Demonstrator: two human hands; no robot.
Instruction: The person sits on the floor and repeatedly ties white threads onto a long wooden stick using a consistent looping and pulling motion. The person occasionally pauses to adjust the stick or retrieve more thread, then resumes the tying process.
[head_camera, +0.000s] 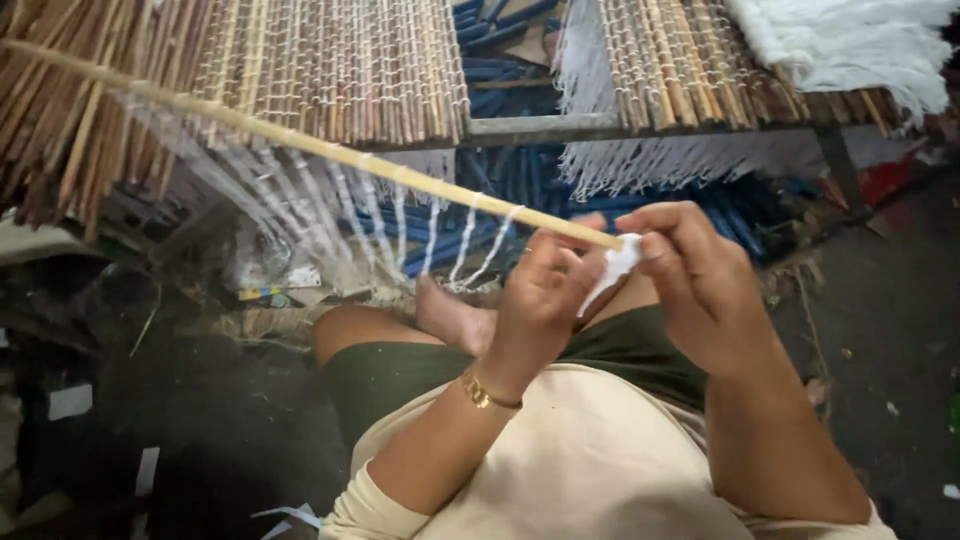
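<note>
Head view: a long bamboo stick (300, 143) slants down from the upper left, its near end at the hands, above the lap. Left hand (540, 290) pinches that tip; right hand (690, 275) grips a tuft of white thread (612, 268) there. White strings (380, 215) run from the stick toward the woven mat (330, 65) behind. A gold bracelet (485, 393) circles the left wrist.
</note>
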